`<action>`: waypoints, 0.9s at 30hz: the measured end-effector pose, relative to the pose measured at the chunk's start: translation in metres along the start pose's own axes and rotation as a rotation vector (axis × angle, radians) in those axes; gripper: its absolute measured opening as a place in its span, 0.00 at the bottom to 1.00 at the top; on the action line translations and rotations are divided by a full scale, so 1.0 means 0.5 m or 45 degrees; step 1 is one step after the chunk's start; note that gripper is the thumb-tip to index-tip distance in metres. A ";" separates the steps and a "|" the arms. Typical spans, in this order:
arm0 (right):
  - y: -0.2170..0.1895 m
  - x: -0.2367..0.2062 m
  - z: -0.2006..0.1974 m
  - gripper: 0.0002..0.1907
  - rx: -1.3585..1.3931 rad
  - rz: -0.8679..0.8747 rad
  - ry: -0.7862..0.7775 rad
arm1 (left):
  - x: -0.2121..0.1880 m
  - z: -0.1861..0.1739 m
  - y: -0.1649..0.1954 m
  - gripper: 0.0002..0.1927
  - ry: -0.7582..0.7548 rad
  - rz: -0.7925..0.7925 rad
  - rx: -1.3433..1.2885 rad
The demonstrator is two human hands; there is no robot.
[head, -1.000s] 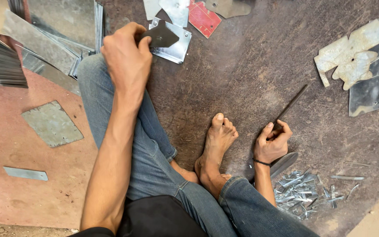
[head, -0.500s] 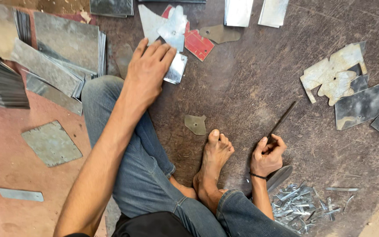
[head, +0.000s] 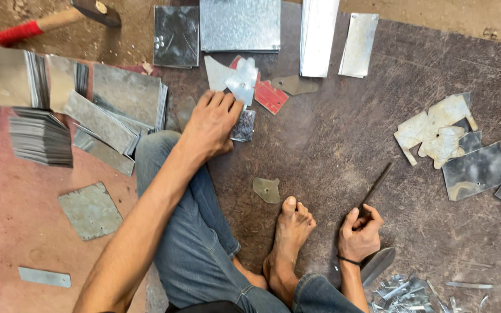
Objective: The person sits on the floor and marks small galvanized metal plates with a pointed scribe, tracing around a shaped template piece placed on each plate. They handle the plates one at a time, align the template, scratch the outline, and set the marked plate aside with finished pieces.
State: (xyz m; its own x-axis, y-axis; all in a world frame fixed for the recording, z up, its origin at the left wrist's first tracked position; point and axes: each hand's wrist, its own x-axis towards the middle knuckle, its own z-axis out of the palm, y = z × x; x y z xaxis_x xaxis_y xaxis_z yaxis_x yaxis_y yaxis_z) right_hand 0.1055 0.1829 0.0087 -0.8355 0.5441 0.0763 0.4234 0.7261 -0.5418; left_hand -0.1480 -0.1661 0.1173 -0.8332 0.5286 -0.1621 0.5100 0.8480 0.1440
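Two hands — left [head: 213, 124], right [head: 359, 235] — one bare foot [head: 290, 235], one hammer [head: 59, 17], one dark rod [head: 376, 186].
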 end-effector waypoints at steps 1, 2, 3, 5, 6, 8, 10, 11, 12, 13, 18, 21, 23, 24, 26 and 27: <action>-0.001 0.001 -0.001 0.13 0.001 0.001 0.002 | -0.005 0.004 0.003 0.35 -0.022 -0.015 -0.014; -0.002 0.002 -0.002 0.13 -0.003 0.003 0.006 | -0.010 0.010 0.006 0.35 -0.044 -0.026 -0.031; -0.003 0.002 -0.003 0.13 -0.009 0.005 0.008 | -0.013 0.016 0.007 0.35 -0.009 -0.012 -0.027; -0.005 0.004 -0.005 0.13 -0.012 -0.008 0.014 | -0.017 0.025 0.009 0.36 0.060 0.001 -0.026; -0.006 0.005 -0.006 0.14 -0.009 -0.015 0.018 | -0.016 0.026 0.008 0.36 0.097 -0.004 -0.041; -0.008 0.007 -0.009 0.14 -0.001 -0.007 0.010 | -0.006 0.016 0.003 0.35 0.171 -0.003 -0.068; -0.010 0.009 -0.012 0.14 0.003 0.004 0.008 | 0.014 -0.009 -0.008 0.31 0.288 -0.050 -0.092; -0.011 0.010 -0.013 0.14 0.002 0.008 0.009 | 0.029 -0.026 -0.018 0.29 0.343 -0.068 -0.108; -0.011 0.011 -0.015 0.14 -0.003 0.010 0.002 | 0.048 -0.043 -0.032 0.31 0.408 -0.027 -0.048; -0.011 0.011 -0.017 0.14 -0.008 0.010 0.004 | 0.070 -0.059 -0.050 0.34 0.473 0.008 0.011; -0.009 0.014 -0.016 0.13 -0.015 0.018 0.007 | 0.205 -0.079 -0.159 0.38 0.342 -0.038 -0.019; -0.007 0.018 -0.015 0.13 -0.024 0.024 0.017 | 0.260 -0.059 -0.191 0.40 0.262 -0.068 -0.058; -0.007 0.021 -0.015 0.13 -0.020 0.020 0.021 | 0.268 -0.061 -0.186 0.44 0.187 -0.100 -0.052; -0.007 0.023 -0.015 0.13 -0.018 0.017 0.023 | 0.263 -0.070 -0.177 0.46 0.300 -0.060 -0.034; -0.008 0.027 -0.016 0.13 -0.029 0.027 -0.002 | 0.240 -0.094 -0.145 0.52 0.532 0.020 -0.001; -0.009 0.030 -0.019 0.13 -0.037 0.034 -0.011 | 0.226 -0.106 -0.122 0.47 0.601 -0.030 -0.030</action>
State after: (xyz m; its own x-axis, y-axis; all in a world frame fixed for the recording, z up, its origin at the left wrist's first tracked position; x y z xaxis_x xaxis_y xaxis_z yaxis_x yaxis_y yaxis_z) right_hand 0.0941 0.1916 0.0202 -0.8266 0.5601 0.0549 0.4557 0.7233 -0.5188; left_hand -0.2848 -0.1601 0.1417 -0.8532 0.4299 0.2953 0.4895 0.8555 0.1687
